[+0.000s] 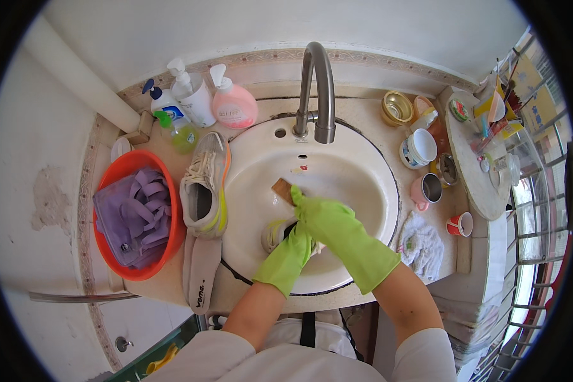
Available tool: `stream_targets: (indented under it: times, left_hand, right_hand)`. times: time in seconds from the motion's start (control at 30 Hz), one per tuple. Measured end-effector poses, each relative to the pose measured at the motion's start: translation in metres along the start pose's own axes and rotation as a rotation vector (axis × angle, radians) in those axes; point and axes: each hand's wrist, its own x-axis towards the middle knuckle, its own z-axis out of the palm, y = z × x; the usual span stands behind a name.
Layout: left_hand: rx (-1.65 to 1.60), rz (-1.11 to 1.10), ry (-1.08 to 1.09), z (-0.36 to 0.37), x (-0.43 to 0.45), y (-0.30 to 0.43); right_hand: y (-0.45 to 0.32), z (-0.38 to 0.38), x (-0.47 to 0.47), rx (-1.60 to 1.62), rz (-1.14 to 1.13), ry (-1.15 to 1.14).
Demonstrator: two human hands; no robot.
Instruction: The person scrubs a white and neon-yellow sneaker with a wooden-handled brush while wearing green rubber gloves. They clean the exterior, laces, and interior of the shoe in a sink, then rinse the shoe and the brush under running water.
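Observation:
Both of my hands wear light green rubber gloves and are over a white oval sink basin (241,191). My right hand (315,210) grips a wooden brush (282,191), whose flat brown end sticks out to the left; its bristles are hidden. Below it, my left hand (298,241) holds a sneaker (272,235) inside the basin. Most of that shoe is covered by the gloves, with its pale, yellowish heel end showing. A second sneaker (204,186), with laces and an orange and yellow sole edge, lies left of the basin. A pale insole (203,272) bearing writing rests just below it.
A curved metal faucet (322,90) rises behind the basin. Pump bottles, including a pink one (235,107), stand at the back left. An orange-red basin (176,229) holds purple items (138,210). On the right are a pink mug (425,190), a paper cup (459,224) and a crumpled cloth (422,246).

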Motion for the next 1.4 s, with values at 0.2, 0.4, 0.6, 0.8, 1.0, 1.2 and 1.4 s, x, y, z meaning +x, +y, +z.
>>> stream_targets:
  times: [0.2,0.4,0.6,0.8,1.0,1.2,1.4]
  left_hand:
    - [-0.019,-0.045,0.007,0.01,-0.011,-0.021]
    - [0.014,-0.065,-0.009,0.008,-0.027,-0.031]
    - [0.026,-0.104,-0.02,0.014,-0.038,-0.039]
    - [0.032,0.002,-0.023,0.009,-0.015,-0.012]
    - [-0.014,-0.071,-0.056,0.0,-0.035,-0.038]
    - [-0.366,-0.077,-0.408,-0.123,-0.019,-0.042]
    - [-0.19,0.038,0.149,-0.033,-0.027,-0.027]
  right_hand:
    - [0.007,-0.009,-0.057,0.209,0.199,-0.001]
    - [0.003,0.051,-0.056,0.211,-0.009,0.273]
    - [-0.014,0.049,-0.072,0.083,-0.065,0.247]
    - [0.012,0.054,-0.047,-0.01,0.078,0.152]
    - [0.008,0.078,-0.091,0.218,-0.009,0.167]
    - [0.0,0.038,-0.059,0.353,0.173,-0.004]
    - [0.041,0.019,-0.051,0.399,0.462,0.036]
